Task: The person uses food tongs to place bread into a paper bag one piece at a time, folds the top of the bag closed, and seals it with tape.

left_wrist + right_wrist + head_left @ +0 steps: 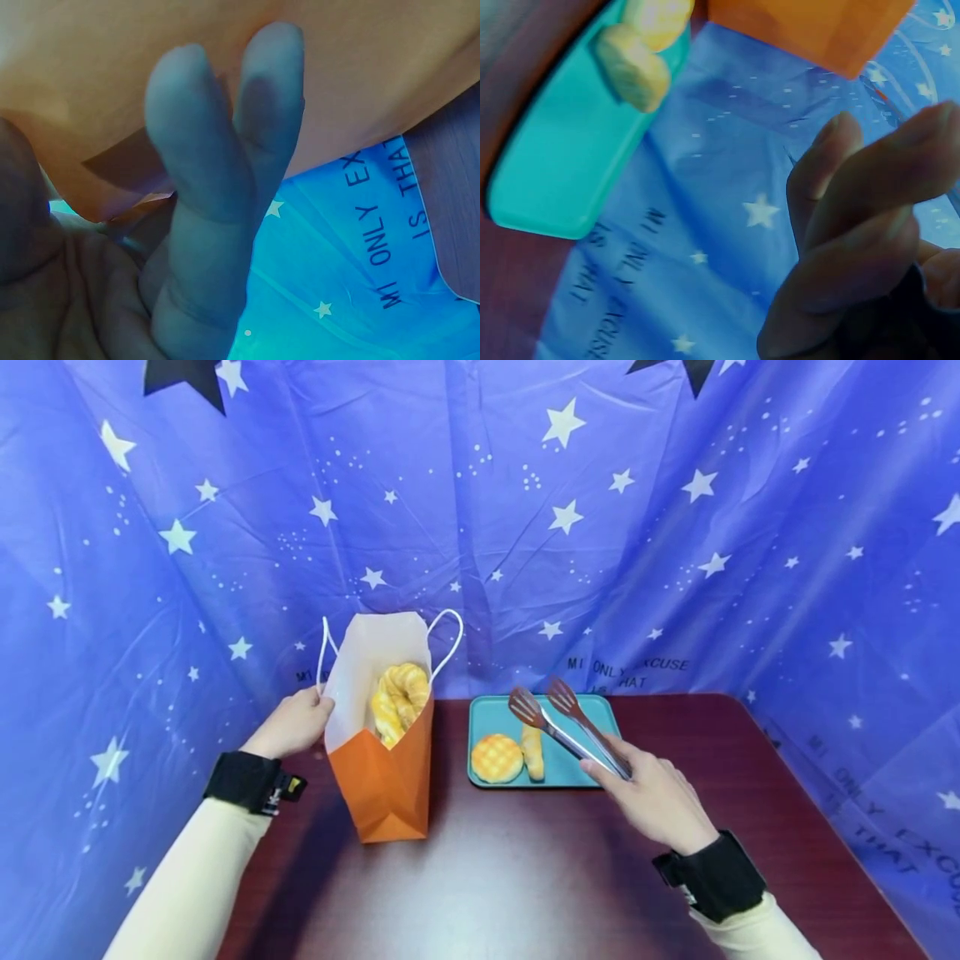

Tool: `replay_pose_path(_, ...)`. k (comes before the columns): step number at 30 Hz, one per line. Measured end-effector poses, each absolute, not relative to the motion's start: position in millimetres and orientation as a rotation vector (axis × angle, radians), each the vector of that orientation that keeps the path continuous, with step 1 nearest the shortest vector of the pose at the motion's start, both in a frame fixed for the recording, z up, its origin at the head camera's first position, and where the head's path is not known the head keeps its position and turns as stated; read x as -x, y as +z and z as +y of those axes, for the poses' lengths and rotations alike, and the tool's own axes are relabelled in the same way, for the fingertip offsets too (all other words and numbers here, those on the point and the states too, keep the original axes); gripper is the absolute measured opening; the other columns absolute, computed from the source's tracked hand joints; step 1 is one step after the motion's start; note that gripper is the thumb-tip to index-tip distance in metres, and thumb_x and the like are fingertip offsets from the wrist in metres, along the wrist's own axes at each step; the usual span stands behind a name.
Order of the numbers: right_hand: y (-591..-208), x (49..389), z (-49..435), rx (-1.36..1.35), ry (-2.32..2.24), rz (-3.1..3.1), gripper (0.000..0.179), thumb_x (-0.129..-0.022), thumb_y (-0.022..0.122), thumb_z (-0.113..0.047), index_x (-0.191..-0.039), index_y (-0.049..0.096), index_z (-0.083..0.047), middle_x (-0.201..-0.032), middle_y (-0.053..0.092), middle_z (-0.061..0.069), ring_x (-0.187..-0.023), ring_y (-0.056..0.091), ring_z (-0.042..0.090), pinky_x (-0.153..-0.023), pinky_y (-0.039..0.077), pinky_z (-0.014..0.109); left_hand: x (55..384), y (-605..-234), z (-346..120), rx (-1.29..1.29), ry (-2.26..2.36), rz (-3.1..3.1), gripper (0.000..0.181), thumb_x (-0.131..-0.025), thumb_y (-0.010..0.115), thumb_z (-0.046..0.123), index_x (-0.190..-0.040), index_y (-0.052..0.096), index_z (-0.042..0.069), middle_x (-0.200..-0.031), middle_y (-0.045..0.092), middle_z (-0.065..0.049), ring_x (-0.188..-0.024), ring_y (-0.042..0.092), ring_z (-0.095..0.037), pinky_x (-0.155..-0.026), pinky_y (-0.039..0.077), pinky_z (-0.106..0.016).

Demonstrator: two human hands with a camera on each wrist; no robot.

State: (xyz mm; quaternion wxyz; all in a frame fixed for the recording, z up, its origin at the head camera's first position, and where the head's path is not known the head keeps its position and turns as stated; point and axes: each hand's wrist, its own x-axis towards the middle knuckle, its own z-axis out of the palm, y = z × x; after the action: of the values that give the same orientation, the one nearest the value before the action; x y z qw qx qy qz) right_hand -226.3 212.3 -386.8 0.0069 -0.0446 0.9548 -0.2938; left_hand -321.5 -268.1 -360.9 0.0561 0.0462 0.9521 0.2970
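Note:
An orange paper bag (382, 793) with a white inside and white cord handles stands upright and open on the table. A twisted, ring-shaped bread (401, 697) shows in its mouth. At the bag's left edge, my left hand (296, 722) pinches the rim; two of its fingers (202, 127) lie along the outside of the bag in the left wrist view. My right hand (660, 797) grips metal tongs (581, 735) with brown slotted heads. The heads are spread apart over the tray, nothing between them.
A teal tray (491, 710) lies right of the bag, holding a round checkered bun (497, 758) and a small stick-shaped bread (532, 752). The dark red wooden table (525, 877) reaches back to a blue star-printed curtain (510, 543) on three sides.

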Motion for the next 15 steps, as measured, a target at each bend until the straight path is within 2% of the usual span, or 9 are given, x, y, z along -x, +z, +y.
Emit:
replay_pose_path(6, -416.1, 233.6, 215.6, 0.042, -0.883, 2.990, 0.085, -0.097, 0.050, -0.075, -0.157, 0.045, -0.016, -0.108, 0.073, 0.017, -0.071, 0.062, 0.021, -0.058, 0.043, 0.035, 320.8, -361.6, -269.1, -0.131, 0.915, 2.888, 0.047, -0.109, 0.027, 0.024, -0.142, 0.050, 0.001, -0.074, 0.070, -0.012, -0.054, 0.070, -0.021, -0.064, 0.059, -0.034)
replay_pose_path(10, -434.4, 236.1, 213.6, -0.020, -0.829, 3.038, 0.085, -0.096, 0.049, -0.075, -0.156, 0.047, -0.016, -0.125, 0.071, 0.024, -0.091, 0.072, 0.035, -0.065, 0.052, 0.046, 321.2, -361.3, -268.8, -0.128, 0.931, 2.873, 0.051, -0.109, 0.025, 0.025, -0.152, 0.043, 0.002, -0.075, 0.071, -0.013, -0.056, 0.070, -0.022, -0.063, 0.060, -0.036)
replay_pose_path(12, -441.6, 236.9, 211.7, -0.054, -0.819, 3.041, 0.084, -0.097, 0.050, -0.074, -0.156, 0.047, -0.015, -0.127, 0.070, 0.026, -0.098, 0.072, 0.041, -0.068, 0.053, 0.051, 321.6, -361.3, -268.6, -0.127, 0.939, 2.869, 0.052, -0.109, 0.025, 0.025, -0.152, 0.043, 0.002, -0.075, 0.071, -0.013, -0.056, 0.071, -0.023, -0.062, 0.061, -0.037)
replay_pose_path(15, -451.6, 238.8, 207.6, -0.097, -0.809, 3.033, 0.081, -0.097, 0.051, -0.072, -0.155, 0.048, -0.015, -0.124, 0.070, 0.027, -0.098, 0.072, 0.043, -0.067, 0.053, 0.053, 321.8, -361.9, -268.7, -0.124, 0.944, 2.870, 0.051, -0.109, 0.025, 0.025, -0.151, 0.044, 0.002, -0.075, 0.072, -0.014, -0.057, 0.072, -0.024, -0.062, 0.060, -0.035)
